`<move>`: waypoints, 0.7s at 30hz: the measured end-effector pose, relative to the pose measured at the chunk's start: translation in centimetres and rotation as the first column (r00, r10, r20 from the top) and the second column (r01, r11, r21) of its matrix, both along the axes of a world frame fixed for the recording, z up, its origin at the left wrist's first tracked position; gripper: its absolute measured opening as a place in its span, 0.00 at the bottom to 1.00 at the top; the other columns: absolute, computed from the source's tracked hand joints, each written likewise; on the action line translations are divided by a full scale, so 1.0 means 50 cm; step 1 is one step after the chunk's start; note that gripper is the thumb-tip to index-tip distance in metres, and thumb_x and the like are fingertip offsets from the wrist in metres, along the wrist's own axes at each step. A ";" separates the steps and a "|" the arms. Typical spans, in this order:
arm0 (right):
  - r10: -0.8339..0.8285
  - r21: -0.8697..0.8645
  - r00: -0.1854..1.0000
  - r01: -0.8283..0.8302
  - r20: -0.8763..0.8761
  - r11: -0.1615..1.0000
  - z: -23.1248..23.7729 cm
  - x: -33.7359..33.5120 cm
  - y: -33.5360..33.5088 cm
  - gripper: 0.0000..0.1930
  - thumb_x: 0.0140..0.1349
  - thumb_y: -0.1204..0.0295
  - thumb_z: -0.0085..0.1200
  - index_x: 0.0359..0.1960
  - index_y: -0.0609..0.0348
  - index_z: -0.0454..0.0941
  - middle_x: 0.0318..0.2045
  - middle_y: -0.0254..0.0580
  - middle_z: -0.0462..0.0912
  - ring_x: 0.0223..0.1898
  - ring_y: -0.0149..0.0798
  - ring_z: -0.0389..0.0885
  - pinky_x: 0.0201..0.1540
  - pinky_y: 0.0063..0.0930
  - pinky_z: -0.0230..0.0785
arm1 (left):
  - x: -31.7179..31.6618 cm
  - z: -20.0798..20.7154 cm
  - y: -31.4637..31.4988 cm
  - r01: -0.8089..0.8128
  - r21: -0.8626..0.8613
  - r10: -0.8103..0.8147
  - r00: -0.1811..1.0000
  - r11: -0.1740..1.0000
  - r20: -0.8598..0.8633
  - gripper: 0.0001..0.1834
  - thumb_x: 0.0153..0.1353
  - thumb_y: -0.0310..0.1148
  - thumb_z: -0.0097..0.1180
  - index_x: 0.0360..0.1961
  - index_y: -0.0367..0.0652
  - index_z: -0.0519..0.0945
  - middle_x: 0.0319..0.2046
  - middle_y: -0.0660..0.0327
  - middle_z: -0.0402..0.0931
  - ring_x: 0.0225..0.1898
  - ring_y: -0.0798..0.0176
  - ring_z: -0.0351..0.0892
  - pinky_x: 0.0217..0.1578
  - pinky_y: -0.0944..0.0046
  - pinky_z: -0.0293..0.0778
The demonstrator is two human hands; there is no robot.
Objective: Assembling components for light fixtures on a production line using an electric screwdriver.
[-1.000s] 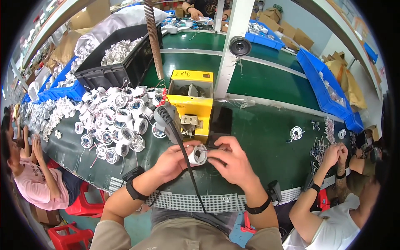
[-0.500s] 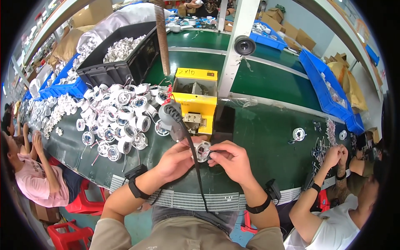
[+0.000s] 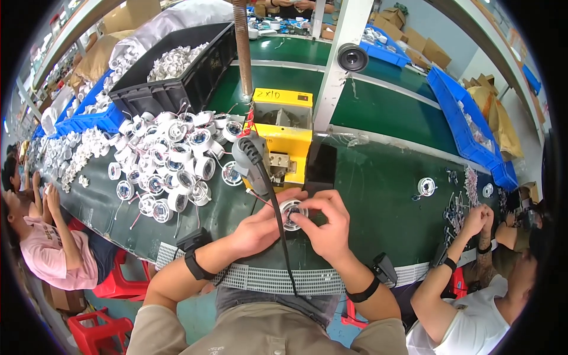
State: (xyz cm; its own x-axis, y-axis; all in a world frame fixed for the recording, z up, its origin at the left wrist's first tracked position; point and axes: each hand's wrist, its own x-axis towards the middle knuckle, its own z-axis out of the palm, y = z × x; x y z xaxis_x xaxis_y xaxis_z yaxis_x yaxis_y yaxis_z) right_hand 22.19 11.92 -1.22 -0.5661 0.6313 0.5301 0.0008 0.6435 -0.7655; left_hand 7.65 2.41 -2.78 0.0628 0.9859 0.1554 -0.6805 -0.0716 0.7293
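My left hand (image 3: 259, 232) grips a small white round housing (image 3: 286, 207) from its left side, above the near part of the green bench. Inside the ring sits a dark circuit board (image 3: 293, 218). My right hand (image 3: 329, 228) is closed at the housing's right side, with the thumb pressing on the board and the index finger bent over the rim. Part of the board is hidden by that thumb. A black cable (image 3: 280, 236) runs down in front of my left fingers from a grey handle (image 3: 248, 155).
Just beyond my hands stands a yellow metal device (image 3: 283, 139). A large pile of white round housings (image 3: 168, 160) with wires lies to the left, before a black crate (image 3: 177, 94). One wired housing (image 3: 426, 187) rests at right. Blue bins (image 3: 458, 121) line the far right; co-workers sit on both sides.
The dark board at the housing's right edge is now inside the ring. My right thumb has moved left onto it, and the index finger has come over the rim.
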 end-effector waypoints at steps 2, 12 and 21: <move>0.054 -0.275 0.992 -0.084 -0.114 0.958 0.007 -0.009 -0.005 0.13 0.50 0.85 0.63 0.38 0.66 0.77 0.37 0.41 0.75 0.41 0.34 0.80 0.41 0.25 0.75 | 0.007 -0.013 0.001 -0.036 0.036 0.038 0.998 0.999 -0.058 0.32 0.70 0.32 0.42 0.71 0.43 0.46 0.69 0.58 0.48 0.68 0.61 0.51 0.66 0.58 0.48; 0.148 -0.277 0.979 -0.104 0.140 0.955 -0.014 -0.011 0.020 0.11 0.53 0.84 0.60 0.38 0.67 0.78 0.38 0.43 0.79 0.39 0.34 0.82 0.39 0.22 0.76 | -0.009 -0.002 0.004 -0.154 -0.311 0.003 0.900 0.938 -0.435 0.26 0.68 0.29 0.47 0.66 0.35 0.58 0.55 0.56 0.68 0.54 0.63 0.71 0.48 0.62 0.78; 0.012 0.008 0.976 -0.014 0.220 1.000 0.057 -0.158 -0.009 0.35 0.49 0.67 0.68 0.58 0.64 0.64 0.41 0.53 0.81 0.39 0.48 0.83 0.45 0.38 0.75 | -0.020 -0.022 0.008 -0.343 -0.356 0.128 0.851 0.869 -0.509 0.17 0.65 0.23 0.42 0.55 0.32 0.68 0.44 0.53 0.75 0.44 0.59 0.80 0.42 0.61 0.81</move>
State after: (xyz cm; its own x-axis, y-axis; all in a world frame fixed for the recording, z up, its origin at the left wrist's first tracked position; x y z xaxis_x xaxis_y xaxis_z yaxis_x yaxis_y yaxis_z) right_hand 14.30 11.45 1.65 -0.6774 0.6187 0.3979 0.1599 0.6519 -0.7413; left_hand 6.68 2.79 -3.87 -0.2231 0.9392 -0.2609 -0.2648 0.1992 0.9435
